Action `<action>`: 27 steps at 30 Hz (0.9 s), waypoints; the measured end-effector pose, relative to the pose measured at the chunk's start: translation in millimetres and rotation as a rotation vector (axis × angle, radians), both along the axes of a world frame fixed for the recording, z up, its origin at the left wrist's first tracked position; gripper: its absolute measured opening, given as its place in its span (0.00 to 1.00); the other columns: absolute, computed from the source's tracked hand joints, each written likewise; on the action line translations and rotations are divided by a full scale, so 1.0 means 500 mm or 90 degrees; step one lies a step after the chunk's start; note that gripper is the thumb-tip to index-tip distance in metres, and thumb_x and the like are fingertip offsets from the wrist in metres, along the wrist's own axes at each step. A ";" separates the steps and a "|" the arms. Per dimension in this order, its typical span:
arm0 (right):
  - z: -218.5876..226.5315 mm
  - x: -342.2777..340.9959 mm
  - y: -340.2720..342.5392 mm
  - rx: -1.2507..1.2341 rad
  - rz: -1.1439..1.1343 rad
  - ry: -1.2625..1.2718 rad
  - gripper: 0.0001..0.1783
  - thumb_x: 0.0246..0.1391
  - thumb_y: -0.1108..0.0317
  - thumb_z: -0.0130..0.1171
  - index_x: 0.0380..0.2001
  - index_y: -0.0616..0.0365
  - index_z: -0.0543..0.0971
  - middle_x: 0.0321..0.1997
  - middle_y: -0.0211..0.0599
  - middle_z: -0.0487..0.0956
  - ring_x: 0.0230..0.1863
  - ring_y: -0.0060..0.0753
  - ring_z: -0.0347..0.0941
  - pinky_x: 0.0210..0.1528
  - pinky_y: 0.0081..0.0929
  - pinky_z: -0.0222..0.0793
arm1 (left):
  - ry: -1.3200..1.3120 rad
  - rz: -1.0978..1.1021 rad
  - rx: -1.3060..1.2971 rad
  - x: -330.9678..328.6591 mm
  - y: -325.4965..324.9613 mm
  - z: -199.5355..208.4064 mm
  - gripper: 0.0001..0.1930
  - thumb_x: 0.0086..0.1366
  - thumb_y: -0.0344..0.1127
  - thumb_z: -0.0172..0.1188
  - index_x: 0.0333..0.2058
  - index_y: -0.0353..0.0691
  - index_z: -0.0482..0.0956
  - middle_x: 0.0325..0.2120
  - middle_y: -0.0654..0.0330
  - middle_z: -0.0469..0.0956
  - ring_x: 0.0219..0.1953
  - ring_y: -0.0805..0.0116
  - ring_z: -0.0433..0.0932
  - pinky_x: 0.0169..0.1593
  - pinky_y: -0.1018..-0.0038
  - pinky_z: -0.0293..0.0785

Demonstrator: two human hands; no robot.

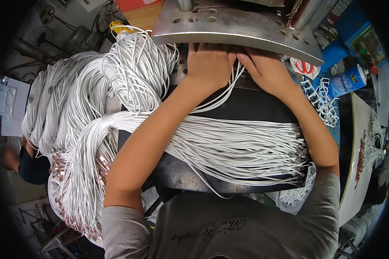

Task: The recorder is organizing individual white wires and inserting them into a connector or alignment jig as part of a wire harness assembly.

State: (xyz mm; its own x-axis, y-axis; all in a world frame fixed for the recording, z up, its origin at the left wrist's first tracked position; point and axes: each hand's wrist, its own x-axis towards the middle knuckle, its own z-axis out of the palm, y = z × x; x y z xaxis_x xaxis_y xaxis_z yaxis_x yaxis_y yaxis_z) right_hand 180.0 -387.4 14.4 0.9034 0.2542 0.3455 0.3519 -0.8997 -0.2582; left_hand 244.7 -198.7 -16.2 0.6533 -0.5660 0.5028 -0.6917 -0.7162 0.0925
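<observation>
Reaching beneath a thick grey steel plate drilled with round holes (237, 26), the two bare hands are set close together at the far edge of the black-topped counter (259, 105). The thumbs of the left hand (209, 64) and the right hand (263, 70) are seen almost touching, but the fingertips are covered by the plate; whether anything is pinched there cannot be told.

Between the thumbs, the upper part of a few thin, white, round-jacketed cables (232, 88) is seen. From there the strands are curved back toward the body and leftward, and are then hidden by the left forearm. Their long axis is thus slanted from the gap between the hands down to the left — the left arm is the nearer one along most of that run.

Closer to the counter's near edge, a wide, flat bundle of white cables (229, 149) is laid from left to right and crossed by the left forearm. Its metal-tipped ends (301, 149) are gathered at the counter's right edge, nearer to the right hand than to the left. At the left edge, a tall heap of looped white cables (138, 64) is piled — well clear of the right hand.
</observation>
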 end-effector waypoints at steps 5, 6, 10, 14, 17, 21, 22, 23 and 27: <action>0.020 -0.070 -0.021 0.039 0.019 0.013 0.21 0.69 0.60 0.55 0.58 0.63 0.76 0.57 0.54 0.79 0.60 0.58 0.73 0.65 0.49 0.64 | 0.130 -0.093 -0.072 -0.078 0.058 0.056 0.26 0.70 0.45 0.58 0.61 0.36 0.73 0.62 0.46 0.70 0.68 0.43 0.64 0.70 0.48 0.58; 0.022 -0.099 -0.026 0.041 0.018 0.013 0.21 0.69 0.60 0.55 0.58 0.63 0.76 0.57 0.54 0.79 0.60 0.58 0.73 0.65 0.49 0.64 | 0.157 -0.157 -0.073 -0.111 0.088 0.076 0.26 0.69 0.42 0.61 0.60 0.34 0.72 0.62 0.45 0.69 0.68 0.42 0.64 0.69 0.51 0.60; 0.041 -0.268 -0.035 -0.014 0.054 0.031 0.22 0.61 0.68 0.61 0.58 0.63 0.77 0.67 0.50 0.75 0.73 0.51 0.65 0.77 0.51 0.51 | 0.270 -0.293 -0.031 -0.245 0.222 0.123 0.26 0.66 0.38 0.66 0.60 0.33 0.74 0.65 0.45 0.67 0.74 0.42 0.57 0.72 0.53 0.59; 0.044 -0.460 -0.023 0.036 0.070 0.165 0.28 0.55 0.65 0.66 0.60 0.58 0.77 0.69 0.48 0.72 0.75 0.56 0.60 0.76 0.61 0.46 | 0.367 -0.326 0.076 -0.356 0.327 0.118 0.30 0.64 0.34 0.66 0.65 0.40 0.72 0.69 0.56 0.66 0.75 0.46 0.56 0.73 0.50 0.56; 0.031 -0.551 0.010 -0.042 0.002 0.200 0.32 0.50 0.71 0.65 0.62 0.52 0.77 0.73 0.44 0.68 0.77 0.55 0.57 0.75 0.63 0.45 | 0.353 -0.304 0.170 -0.394 0.375 0.093 0.34 0.60 0.30 0.66 0.67 0.48 0.72 0.70 0.61 0.65 0.75 0.48 0.56 0.73 0.48 0.55; -0.010 -0.568 0.008 -0.111 -0.061 0.194 0.42 0.40 0.77 0.63 0.65 0.44 0.75 0.77 0.42 0.62 0.79 0.55 0.51 0.75 0.67 0.41 | 0.263 -0.245 0.287 -0.411 0.403 0.065 0.43 0.51 0.26 0.66 0.68 0.58 0.71 0.71 0.65 0.63 0.74 0.51 0.56 0.74 0.49 0.53; -0.016 -0.570 0.008 -0.128 -0.076 0.179 0.46 0.37 0.78 0.62 0.67 0.42 0.74 0.78 0.41 0.61 0.80 0.55 0.49 0.75 0.68 0.40 | 0.256 -0.238 0.281 -0.412 0.404 0.062 0.47 0.47 0.26 0.67 0.69 0.61 0.69 0.72 0.66 0.62 0.74 0.53 0.56 0.74 0.50 0.53; -0.017 -0.569 0.010 -0.128 -0.076 0.178 0.46 0.37 0.78 0.62 0.67 0.42 0.74 0.78 0.41 0.61 0.80 0.55 0.49 0.75 0.68 0.40 | 0.247 -0.229 0.275 -0.413 0.405 0.060 0.52 0.42 0.26 0.69 0.70 0.63 0.67 0.73 0.67 0.60 0.75 0.55 0.56 0.74 0.52 0.53; -0.014 -0.569 0.018 -0.099 -0.086 0.159 0.50 0.31 0.80 0.60 0.67 0.43 0.74 0.77 0.41 0.61 0.79 0.55 0.50 0.75 0.68 0.40 | 0.232 -0.234 0.279 -0.411 0.408 0.057 0.53 0.42 0.24 0.68 0.71 0.63 0.66 0.73 0.68 0.59 0.75 0.55 0.56 0.74 0.52 0.53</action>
